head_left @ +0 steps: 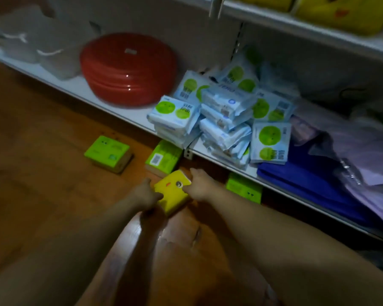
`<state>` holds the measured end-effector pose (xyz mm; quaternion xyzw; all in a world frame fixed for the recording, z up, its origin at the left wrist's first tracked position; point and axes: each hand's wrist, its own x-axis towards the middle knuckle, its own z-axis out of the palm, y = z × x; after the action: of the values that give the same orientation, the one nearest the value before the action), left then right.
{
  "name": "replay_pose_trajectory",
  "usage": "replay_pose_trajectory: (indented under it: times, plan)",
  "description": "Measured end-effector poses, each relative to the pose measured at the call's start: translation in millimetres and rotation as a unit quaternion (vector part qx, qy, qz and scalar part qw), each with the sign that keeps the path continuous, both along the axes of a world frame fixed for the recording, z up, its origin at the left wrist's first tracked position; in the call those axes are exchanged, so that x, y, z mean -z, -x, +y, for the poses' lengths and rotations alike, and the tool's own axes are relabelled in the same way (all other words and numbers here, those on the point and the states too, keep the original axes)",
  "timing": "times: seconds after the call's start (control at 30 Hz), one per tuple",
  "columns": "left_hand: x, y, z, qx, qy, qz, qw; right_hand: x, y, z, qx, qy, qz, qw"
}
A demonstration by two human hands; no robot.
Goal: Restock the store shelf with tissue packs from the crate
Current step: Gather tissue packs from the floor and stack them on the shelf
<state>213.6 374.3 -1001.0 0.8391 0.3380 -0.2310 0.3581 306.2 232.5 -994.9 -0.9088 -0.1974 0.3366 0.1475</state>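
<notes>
**A:** What are the hands doing?

**B:** Both arms reach forward and down. The left hand grips the left edge of a yellow tissue pack. The right hand grips its right edge, fingers curled over the top corner. The picture is blurred, so finer finger detail is lost.

**A:** Where is that pack?

**B:** It is low over a brown wooden floor, just in front of the bottom shelf. I cannot tell whether it rests on the floor or is lifted off it.

**A:** Any other packs near it?

**B:** A green pack lies on the floor out to the left. A second green pack sits at the shelf's front edge, just beyond the yellow one. A third green pack is tucked under the shelf to the right.

**A:** And on the shelf?

**B:** A loose pile of blue-and-white packs with green circles sits in the middle. A stack of red basins stands to its left, and a folded blue cloth lies to its right. More yellow packs sit on the upper shelf.
</notes>
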Motion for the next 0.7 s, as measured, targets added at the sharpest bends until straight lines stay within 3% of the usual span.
replay_pose_trajectory:
  times: [0.07,0.13,0.23,0.4,0.57,0.7]
  plan:
    - [15,6,-1,-0.030,0.040,0.022,0.999,20,9,5,0.028,-0.014,0.055,0.998]
    - [25,12,-5,-0.092,0.117,0.016,0.989,35,20,8,0.082,-0.096,0.108,0.986]
    - [28,20,-10,-0.146,0.182,0.001,0.972,45,34,7,0.177,-0.149,0.110,0.967]
    - [19,10,0,-0.207,0.212,-0.089,0.951,26,40,12,0.212,-0.183,0.029,0.960]
    - [-23,-16,21,-0.237,0.172,-0.251,0.923,-48,21,25,0.147,-0.205,-0.075,0.965]
    - [-77,-23,40,-0.224,0.202,-0.365,0.881,-116,12,37,0.142,-0.274,-0.113,0.944]
